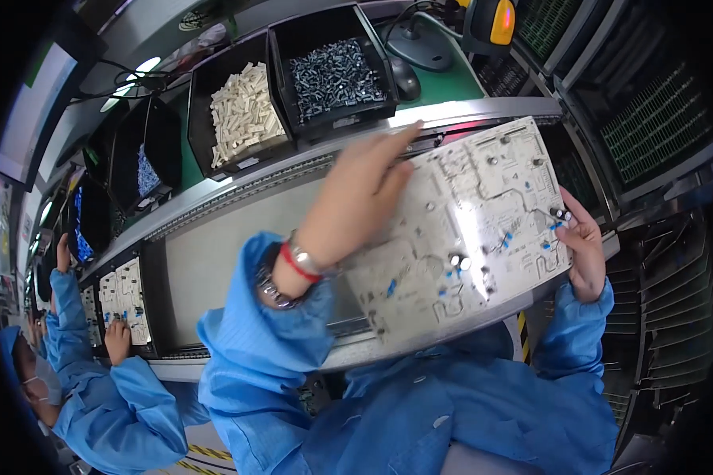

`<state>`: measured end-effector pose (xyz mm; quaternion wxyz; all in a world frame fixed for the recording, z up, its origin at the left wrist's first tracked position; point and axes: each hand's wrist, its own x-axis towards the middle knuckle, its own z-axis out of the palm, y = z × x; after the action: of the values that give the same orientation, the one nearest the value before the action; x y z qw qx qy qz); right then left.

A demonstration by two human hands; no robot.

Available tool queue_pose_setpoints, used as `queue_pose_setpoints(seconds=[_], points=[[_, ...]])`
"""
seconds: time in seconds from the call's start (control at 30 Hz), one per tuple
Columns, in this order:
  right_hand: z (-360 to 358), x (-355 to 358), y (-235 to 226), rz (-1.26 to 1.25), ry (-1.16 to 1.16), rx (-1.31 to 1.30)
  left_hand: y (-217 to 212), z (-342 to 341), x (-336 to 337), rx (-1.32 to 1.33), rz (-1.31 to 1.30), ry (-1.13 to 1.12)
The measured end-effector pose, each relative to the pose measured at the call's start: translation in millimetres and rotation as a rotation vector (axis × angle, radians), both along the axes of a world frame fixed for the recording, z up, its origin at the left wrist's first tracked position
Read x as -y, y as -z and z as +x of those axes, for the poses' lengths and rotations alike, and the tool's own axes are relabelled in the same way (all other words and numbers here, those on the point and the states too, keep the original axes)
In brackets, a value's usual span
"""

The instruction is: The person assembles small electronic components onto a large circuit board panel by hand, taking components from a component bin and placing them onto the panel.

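R fingers (578,212) tight on glossy rect. white PCB (515,170); L fingers (396,149) loose, blurry

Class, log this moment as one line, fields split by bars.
right hand: holds board, right edge | left hand: blurred at board's left side, contact unclear | ahead: pale parts, dark parts, in bins

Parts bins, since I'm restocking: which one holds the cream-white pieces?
The black bin immediately left of the one heaped with dark parts; no other bin shows cream-white contents.
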<state>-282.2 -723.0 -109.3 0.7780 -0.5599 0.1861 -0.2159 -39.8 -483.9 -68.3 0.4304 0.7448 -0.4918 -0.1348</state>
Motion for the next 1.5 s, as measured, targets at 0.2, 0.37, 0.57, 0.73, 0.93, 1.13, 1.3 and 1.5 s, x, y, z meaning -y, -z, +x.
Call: queue_pose_setpoints(seconds=[0.2,0.37,0.57,0.73,0.93,1.13,1.3,1.5], points=[[2.5,44.4,26.3,0.035,0.034,-0.122,38.4,18.9,-63.6,0.148,-0.121,-0.253],[9.8,44.0,35.2,0.027,-0.006,-0.188,76.6,-10.1,-99.2,-0.181,-0.059,-0.431],[29.5,35.2,35.1,-0.218,0.019,-0.273,73.1,-22.2,-99.7,-0.209,-0.019,-0.371],[25.4,35.1,40.8,-0.518,0.018,-0.378,61.1,-42.7,-82.5,-0.006,0.044,-0.204],[37.8,-1.1,29.2,-1.383,-0.056,-0.523,63.4,-59.9,-71.8,0.375,0.348,0.095],[41.3,-7.4,25.9,-1.652,-0.182,-0.591,59.7,-59.5,-72.9,0.401,0.435,0.089],[38.1,-28.8,12.3,-1.352,-0.826,-0.057,54.7,-58.7,-70.3,0.414,0.448,0.164],[61.8,-6.3,24.6,-1.316,-0.855,0.141,53.8,-50.9,-72.5,0.347,0.414,0.212]])
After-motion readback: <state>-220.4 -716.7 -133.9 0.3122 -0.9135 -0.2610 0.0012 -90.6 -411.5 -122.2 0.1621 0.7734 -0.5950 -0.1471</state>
